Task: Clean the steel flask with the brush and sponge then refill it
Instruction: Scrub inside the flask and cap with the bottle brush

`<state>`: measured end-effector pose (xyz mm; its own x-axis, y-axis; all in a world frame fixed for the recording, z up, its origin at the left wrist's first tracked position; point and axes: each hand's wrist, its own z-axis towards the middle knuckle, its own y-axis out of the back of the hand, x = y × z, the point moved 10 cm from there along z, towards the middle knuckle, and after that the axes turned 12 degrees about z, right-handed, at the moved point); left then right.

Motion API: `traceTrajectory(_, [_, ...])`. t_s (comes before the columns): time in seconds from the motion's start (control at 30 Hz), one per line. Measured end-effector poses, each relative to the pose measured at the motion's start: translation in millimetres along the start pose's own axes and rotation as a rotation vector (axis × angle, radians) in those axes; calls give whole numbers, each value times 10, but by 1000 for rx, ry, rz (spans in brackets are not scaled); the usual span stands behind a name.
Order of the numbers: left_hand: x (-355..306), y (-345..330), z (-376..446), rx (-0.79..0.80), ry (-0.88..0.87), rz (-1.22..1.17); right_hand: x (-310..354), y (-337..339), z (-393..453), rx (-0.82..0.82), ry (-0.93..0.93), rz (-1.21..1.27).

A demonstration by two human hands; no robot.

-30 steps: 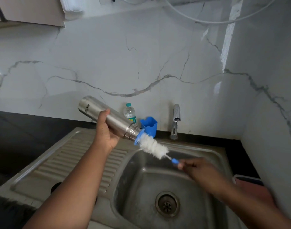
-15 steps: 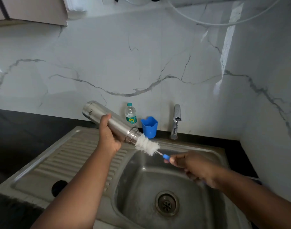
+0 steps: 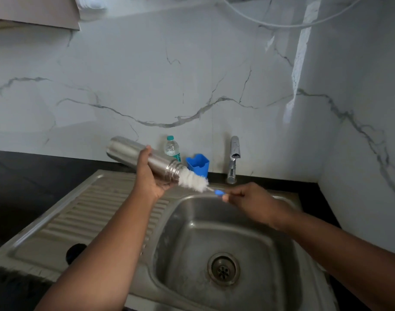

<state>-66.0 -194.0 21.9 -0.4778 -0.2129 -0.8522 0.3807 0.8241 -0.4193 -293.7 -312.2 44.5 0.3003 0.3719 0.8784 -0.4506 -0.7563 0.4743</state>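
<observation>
My left hand [image 3: 150, 179] grips the steel flask [image 3: 124, 151] around its middle, tilted with its mouth pointing right and down above the sink's edge. A white bottle brush [image 3: 193, 178] sticks out of the flask's mouth, its front part hidden inside. My right hand [image 3: 250, 198] pinches the brush's blue handle [image 3: 219, 192] just right of the bristles, over the sink basin. No sponge is visible.
The steel sink [image 3: 192, 221] has a ribbed drainboard [image 3: 84, 212] on the left and a drain [image 3: 223, 269] in the basin. A tap [image 3: 233, 158], a blue cup [image 3: 197, 164] and a small plastic water bottle [image 3: 171, 148] stand at the back. Black counter [image 3: 35, 176] lies left; a marble wall is close on the right.
The brush has been pushed deeper into the flask; its blue collar and part of the bristles are now inside. My right hand moved left and up toward the flask's mouth.
</observation>
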Motion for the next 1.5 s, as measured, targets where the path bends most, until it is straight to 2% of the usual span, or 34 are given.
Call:
traceTrajectory(0.07, [6, 37, 20, -42, 41, 106, 315, 218, -82, -276, 297, -720])
traceTrajectory(0.13, [72, 45, 17, -80, 80, 85, 513, 174, -236, -427, 543, -1048])
traceTrajectory(0.17, [127, 38, 16, -84, 100, 57, 491, 115, -226, -373, 529, -1065])
traceTrajectory(0.2, [175, 31, 8, -74, 108, 39, 388, 92, -177, -234, 404, -903])
traceTrajectory(0.3, [248, 17, 19, -41, 79, -2, -199, -158, -142, 194, -264, 172])
traceTrajectory(0.33, [228, 12, 25, -19, 55, -20, -272, -233, -171, 237, -387, 381])
traceTrajectory(0.37, [192, 0, 32, 2, 33, -37, -291, -228, -168, 220, -404, 437])
traceTrajectory(0.4, [153, 10, 56, 4, 21, -16, -248, -160, -160, 167, -336, 352])
traceTrajectory(0.43, [121, 23, 78, -13, 21, 44, -172, -35, -145, 63, -201, 143])
traceTrajectory(0.5, [120, 61, 78, -71, 51, 227, 103, 152, -198, -153, 120, -542])
traceTrajectory(0.53, [151, 37, 74, -65, 71, 241, 145, 109, -250, -187, 218, -805])
traceTrajectory(0.57, [198, -5, 56, -53, 96, 211, 150, 53, -275, -196, 277, -951])
traceTrajectory(0.6, [247, -38, 37, -48, 111, 156, 116, 36, -250, -206, 300, -995])
traceTrajectory(0.63, [292, -34, 30, -54, 117, 106, 73, 59, -218, -191, 251, -927])
traceTrajectory(0.67, [328, -15, 34, -58, 108, 68, -41, 71, -174, -129, 146, -697])
traceTrajectory(0.73, [360, 59, 79, -66, 74, 28, -415, -157, -138, 78, -194, 88])
traceTrajectory(0.77, [332, 81, 90, -61, 42, -1, -555, -372, -213, 197, -384, 403])
traceTrajectory(0.8, [281, 79, 83, -38, 10, -36, -624, -537, -309, 279, -496, 606])
traceTrajectory(0.83, [214, 58, 69, -6, -23, -78, -665, -620, -369, 324, -555, 695])
traceTrajectory(0.9, [95, 58, 48, 22, -84, -129, -632, -650, -416, 356, -585, 710])
traceTrajectory(0.93, [59, 72, 39, 19, -105, -145, -599, -620, -391, 319, -555, 651])
traceTrajectory(0.97, [52, 85, 43, 9, -109, -158, -537, -523, -346, 241, -464, 494])
traceTrajectory(1.07, [150, 114, 62, -94, -39, -170, 21, -95, -271, -145, 8, -401])
traceTrajectory(1.13, [273, 150, 51, -178, 33, -227, 356, -119, -316, -245, 256, -888])
traceTrajectory(1.17, [340, 191, 47, -216, 65, -268, 418, -133, -318, -265, 335, -1016])
traceTrajectory(1.23, [398, 303, 111, -258, 83, -312, 425, -131, -300, -261, 339, -1087])
traceTrajectory(1.27, [381, 348, 142, -264, 78, -307, 374, -172, -261, -206, 293, -1016])
traceTrajectory(1.33, [304, 409, 243, -250, 68, -274, 139, -296, -165, -92, 93, -665])
traceTrajectory(1.43, [58, 400, 321, -133, 34, -197, -125, -474, -52, 0, -176, 21])
traceTrajectory(1.5, [-85, 432, 420, -38, 16, -199, -156, -562, -115, 61, -365, 354])
